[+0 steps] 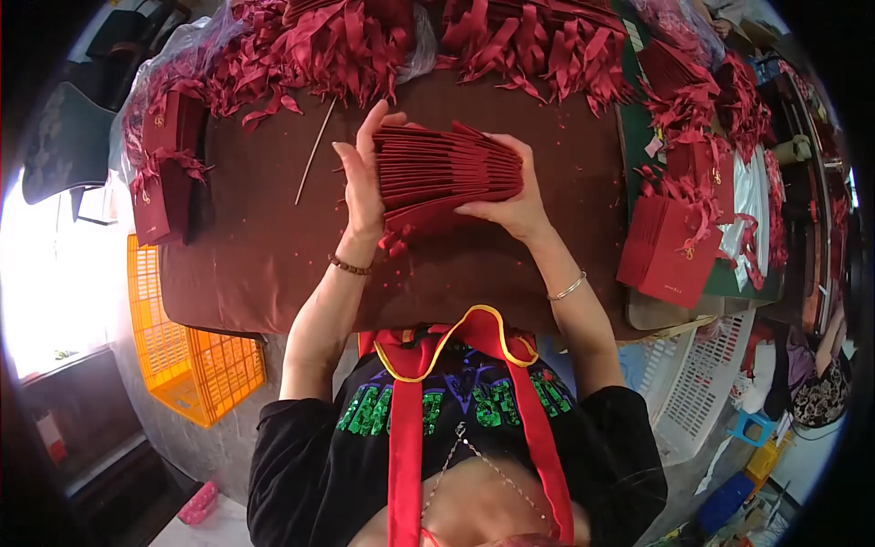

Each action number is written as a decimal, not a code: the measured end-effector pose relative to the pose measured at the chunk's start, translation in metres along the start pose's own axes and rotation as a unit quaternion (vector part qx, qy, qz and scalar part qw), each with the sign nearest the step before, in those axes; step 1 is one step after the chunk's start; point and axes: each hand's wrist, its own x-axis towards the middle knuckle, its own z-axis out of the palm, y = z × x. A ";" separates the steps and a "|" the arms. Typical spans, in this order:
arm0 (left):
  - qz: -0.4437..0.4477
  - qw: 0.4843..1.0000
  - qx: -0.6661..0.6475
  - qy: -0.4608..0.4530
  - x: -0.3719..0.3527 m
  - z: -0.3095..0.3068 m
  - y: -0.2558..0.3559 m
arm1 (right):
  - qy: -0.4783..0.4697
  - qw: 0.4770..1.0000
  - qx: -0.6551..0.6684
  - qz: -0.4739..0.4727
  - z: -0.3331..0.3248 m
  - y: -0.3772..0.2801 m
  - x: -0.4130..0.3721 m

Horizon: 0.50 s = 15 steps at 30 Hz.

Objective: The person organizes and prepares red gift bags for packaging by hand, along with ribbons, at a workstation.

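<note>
A thick stack of dark red folded paper bags (pixel 447 166) is held above the brown cloth-covered table (pixel 264 264), its layered edges facing me. My right hand (pixel 519 196) grips the stack's right end, thumb along the lower edge and fingers behind it. Against the left end rests my left hand (pixel 365 178), palm flat and fingers stretched upward. At the bottom of the stack one bag hangs slightly apart from the others. Small red scraps lie on the cloth under my hands.
Piles of red ribboned bags (pixel 346 46) line the table's far edge. More bag stacks stand at the left (pixel 164 173) and right (pixel 670 246). A thin metal rod (pixel 314 153) lies left of my hands. An orange crate (pixel 187 346) and a white crate (pixel 697 383) flank the table below.
</note>
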 end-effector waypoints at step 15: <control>-0.037 0.975 0.135 -0.172 -0.019 -0.005 0.012 | 0.073 0.997 -0.025 -0.031 -0.001 0.002 -0.006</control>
